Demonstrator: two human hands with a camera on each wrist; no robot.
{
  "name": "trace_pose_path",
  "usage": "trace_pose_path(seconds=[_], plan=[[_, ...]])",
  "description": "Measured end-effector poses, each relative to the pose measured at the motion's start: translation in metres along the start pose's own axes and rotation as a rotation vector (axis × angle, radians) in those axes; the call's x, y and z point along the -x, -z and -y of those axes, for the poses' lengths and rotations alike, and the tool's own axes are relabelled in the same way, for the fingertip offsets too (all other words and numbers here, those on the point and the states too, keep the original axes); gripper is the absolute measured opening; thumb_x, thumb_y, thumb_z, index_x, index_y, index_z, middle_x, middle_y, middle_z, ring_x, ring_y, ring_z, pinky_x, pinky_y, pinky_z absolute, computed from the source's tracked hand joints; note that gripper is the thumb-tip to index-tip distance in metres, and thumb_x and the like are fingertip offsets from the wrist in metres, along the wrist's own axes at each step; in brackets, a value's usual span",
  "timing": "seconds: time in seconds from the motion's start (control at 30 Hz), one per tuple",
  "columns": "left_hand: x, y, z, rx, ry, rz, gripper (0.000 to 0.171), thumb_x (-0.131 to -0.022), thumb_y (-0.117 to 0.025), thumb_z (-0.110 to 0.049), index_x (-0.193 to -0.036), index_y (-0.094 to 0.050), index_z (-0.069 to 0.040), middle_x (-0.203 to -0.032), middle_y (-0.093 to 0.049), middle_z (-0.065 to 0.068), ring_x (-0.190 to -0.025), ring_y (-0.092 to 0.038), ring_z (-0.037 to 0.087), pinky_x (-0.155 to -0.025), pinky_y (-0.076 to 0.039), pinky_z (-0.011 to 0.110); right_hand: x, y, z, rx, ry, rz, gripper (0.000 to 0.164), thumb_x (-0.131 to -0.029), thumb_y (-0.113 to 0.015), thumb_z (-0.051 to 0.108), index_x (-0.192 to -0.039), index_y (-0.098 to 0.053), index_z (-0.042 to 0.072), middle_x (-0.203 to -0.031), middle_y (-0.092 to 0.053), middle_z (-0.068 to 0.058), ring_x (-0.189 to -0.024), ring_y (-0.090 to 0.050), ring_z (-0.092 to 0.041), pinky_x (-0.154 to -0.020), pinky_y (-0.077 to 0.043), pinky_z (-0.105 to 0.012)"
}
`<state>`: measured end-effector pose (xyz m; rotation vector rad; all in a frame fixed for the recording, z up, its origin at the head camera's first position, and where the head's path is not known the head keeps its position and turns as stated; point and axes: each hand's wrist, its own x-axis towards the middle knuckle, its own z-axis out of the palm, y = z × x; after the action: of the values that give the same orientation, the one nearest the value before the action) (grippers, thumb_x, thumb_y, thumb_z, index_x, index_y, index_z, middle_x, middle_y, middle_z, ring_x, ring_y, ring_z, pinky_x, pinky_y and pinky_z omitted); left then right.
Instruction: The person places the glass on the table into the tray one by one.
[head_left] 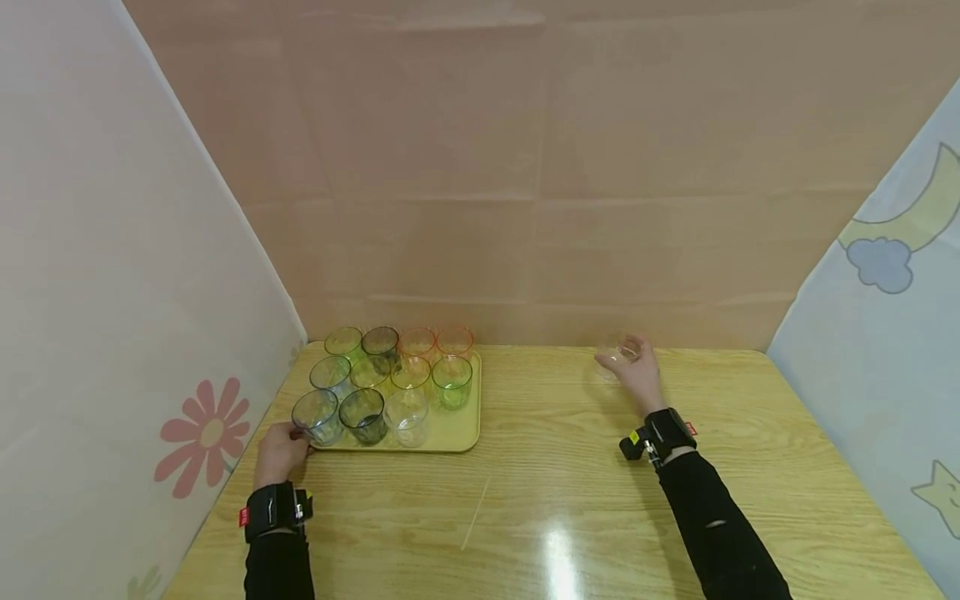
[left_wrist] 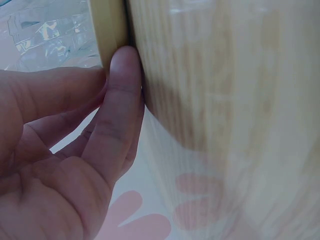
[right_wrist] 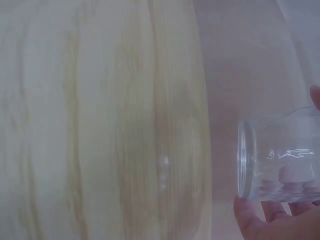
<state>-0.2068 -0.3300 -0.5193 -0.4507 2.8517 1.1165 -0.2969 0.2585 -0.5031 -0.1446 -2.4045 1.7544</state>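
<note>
At the left, a yellow tray [head_left: 456, 432] bears several tumblers in rows. My left hand [head_left: 279, 457] pinches the tray's front left corner between thumb and fingers, and the left wrist view shows the fingertips [left_wrist: 125, 62] at its rim. A bluish glass [head_left: 317, 418] stands just beside that hand. Over the table's back right part, my right hand [head_left: 637, 375] holds a clear glass [right_wrist: 280, 155] by its sides. Its thick base faces the tabletop, with fingers on one side and a fingertip on the other.
On the tray, a dark grey glass [head_left: 363, 417] and a clear glass [head_left: 407, 419] stand in front; a green glass [head_left: 452, 383] is at the right. Behind the wooden table [head_left: 540, 467] rises a brown backdrop [head_left: 525, 208], with pale printed sheets at both sides.
</note>
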Motion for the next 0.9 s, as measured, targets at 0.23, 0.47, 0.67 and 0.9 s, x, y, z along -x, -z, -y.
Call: trace_pose_path(seconds=[0.23,0.47,0.67,0.9], plan=[[0.0,0.002,-0.002,-0.009,-0.009,-0.002,0.025,-0.092,-0.05,-0.007,-0.104,-0.064,0.011,-0.086,-0.069,0.019,-0.081,-0.063,0.031,-0.061,-0.042,0.029,0.011,-0.025,0.01,-0.005,0.065,0.134,0.092,-0.087,-0.074,0.037,-0.153,-0.02,0.002,-0.152,-0.034,-0.024,-0.139,-0.035,-0.041,-0.106,-0.037,-0.053],[0.001,0.0,-0.003,-0.01,0.001,0.001,0.026,-0.093,-0.049,-0.006,-0.106,-0.063,0.011,-0.086,-0.068,0.02,-0.08,-0.061,0.03,-0.06,-0.041,0.029,0.021,-0.049,0.015,-0.007,0.13,0.205,0.086,-0.089,-0.072,0.033,-0.152,-0.023,0.003,-0.151,-0.034,-0.025,-0.137,-0.036,-0.043,-0.105,-0.039,-0.055],[0.0,0.0,-0.003,-0.011,0.011,-0.001,0.027,-0.093,-0.049,-0.007,-0.107,-0.063,0.012,-0.087,-0.068,0.02,-0.08,-0.062,0.03,-0.06,-0.041,0.029,0.029,-0.072,0.019,-0.068,0.1,0.258,0.084,-0.087,-0.075,0.028,-0.151,-0.025,0.005,-0.154,-0.034,-0.019,-0.14,-0.035,-0.039,-0.109,-0.036,-0.054],[-0.001,0.0,-0.001,-0.003,0.017,0.006,0.028,-0.092,-0.049,-0.008,-0.108,-0.063,0.012,-0.087,-0.068,0.019,-0.079,-0.062,0.029,-0.059,-0.041,0.028,0.044,-0.102,0.031,-0.122,0.096,0.338,0.078,-0.087,-0.075,0.024,-0.148,-0.028,0.008,-0.153,-0.036,-0.02,-0.14,-0.037,-0.036,-0.11,-0.035,-0.052]])
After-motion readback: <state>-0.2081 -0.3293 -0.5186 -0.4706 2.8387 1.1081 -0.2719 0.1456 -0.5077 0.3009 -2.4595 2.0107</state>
